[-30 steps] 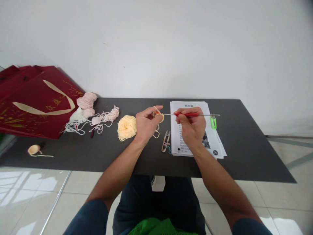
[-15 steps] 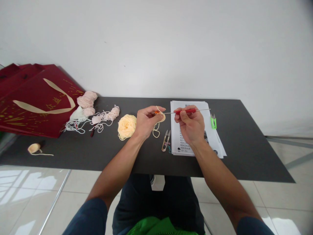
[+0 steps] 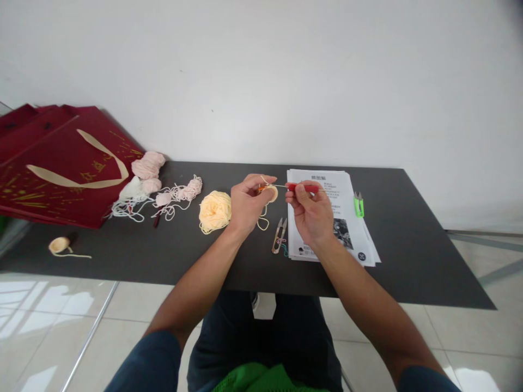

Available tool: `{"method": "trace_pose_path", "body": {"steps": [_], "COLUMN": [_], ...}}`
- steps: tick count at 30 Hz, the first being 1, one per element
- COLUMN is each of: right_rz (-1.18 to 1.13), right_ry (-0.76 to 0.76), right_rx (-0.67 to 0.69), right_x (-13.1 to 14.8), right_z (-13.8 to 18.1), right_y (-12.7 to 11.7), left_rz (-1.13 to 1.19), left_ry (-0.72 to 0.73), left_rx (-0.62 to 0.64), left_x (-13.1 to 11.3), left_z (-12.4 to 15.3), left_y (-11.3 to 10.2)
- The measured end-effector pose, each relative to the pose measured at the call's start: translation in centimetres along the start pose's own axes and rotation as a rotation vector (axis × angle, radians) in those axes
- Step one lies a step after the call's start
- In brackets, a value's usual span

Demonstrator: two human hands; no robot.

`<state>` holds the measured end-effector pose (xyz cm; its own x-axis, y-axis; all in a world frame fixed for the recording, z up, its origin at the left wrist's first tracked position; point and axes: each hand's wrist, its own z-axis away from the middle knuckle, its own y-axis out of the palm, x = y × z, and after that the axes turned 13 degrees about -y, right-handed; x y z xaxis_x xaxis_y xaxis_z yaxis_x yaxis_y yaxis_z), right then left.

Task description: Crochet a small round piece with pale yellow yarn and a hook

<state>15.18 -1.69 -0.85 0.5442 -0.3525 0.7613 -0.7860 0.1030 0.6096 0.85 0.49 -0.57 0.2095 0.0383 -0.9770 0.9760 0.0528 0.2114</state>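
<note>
Between the thumb and fingers of my left hand [image 3: 249,202] is a small cream crochet piece [image 3: 271,194], with an orange bit beside the fingertips. A strand of cream yarn [image 3: 263,222] hangs from it in a loop. My right hand [image 3: 311,213] grips a crochet hook [image 3: 303,188] by its red handle. The hook's thin metal shaft points left and reaches the crochet piece; whether its tip is inside a stitch is too small to tell. Just left of my left wrist lies a ball of cream yarn [image 3: 214,212].
Printed sheets [image 3: 318,257] lie under my right hand, with green thread snips [image 3: 358,206] at their right and metal snips [image 3: 279,236] at their left. Pink and white yarn [image 3: 147,164] rests by a red gift bag [image 3: 61,163]. A small cream crocheted cup [image 3: 59,245] sits front left.
My right hand has moved left with the hook, closer to my left hand. The left hand still holds the crochet piece. The view has shifted slightly.
</note>
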Motion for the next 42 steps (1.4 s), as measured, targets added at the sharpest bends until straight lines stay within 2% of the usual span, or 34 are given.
{"method": "trace_pose_path", "body": {"steps": [13,19,23,26,31,36,39,42], "right_rz": [0.06,0.246,0.416,0.456,0.329,0.243,0.215,0.218], "right_ry": [-0.073,-0.259,-0.346,-0.345,-0.317,-0.254,-0.234,-0.224], "right_rx": [0.042,0.023,0.027,0.023,-0.001,0.003,0.019,0.028], "right_x": [-0.2,-0.5,-0.1,0.1,-0.3,-0.7,-0.6,-0.7], "right_z": [0.6,1.7,2.3,2.1,1.3,1.1,1.2,1.4], "right_y": [0.3,0.7,0.8,0.7,0.2,0.2,0.3,0.4], "left_rz": [0.007,0.226,0.271,0.209,0.08,0.25,0.304,0.263], "left_ry": [-0.047,-0.175,-0.221,-0.187,-0.073,-0.163,-0.192,-0.212], "left_rx": [0.032,0.014,0.007,0.019,0.076,0.145,0.12,0.083], "left_x": [-0.1,0.1,0.3,0.3,0.3,0.3,0.1,0.0], "left_z": [0.1,-0.2,-0.3,-0.4,-0.6,-0.5,-0.3,0.0], "left_y": [-0.1,0.1,0.3,0.1,-0.3,0.1,0.3,0.5]}}
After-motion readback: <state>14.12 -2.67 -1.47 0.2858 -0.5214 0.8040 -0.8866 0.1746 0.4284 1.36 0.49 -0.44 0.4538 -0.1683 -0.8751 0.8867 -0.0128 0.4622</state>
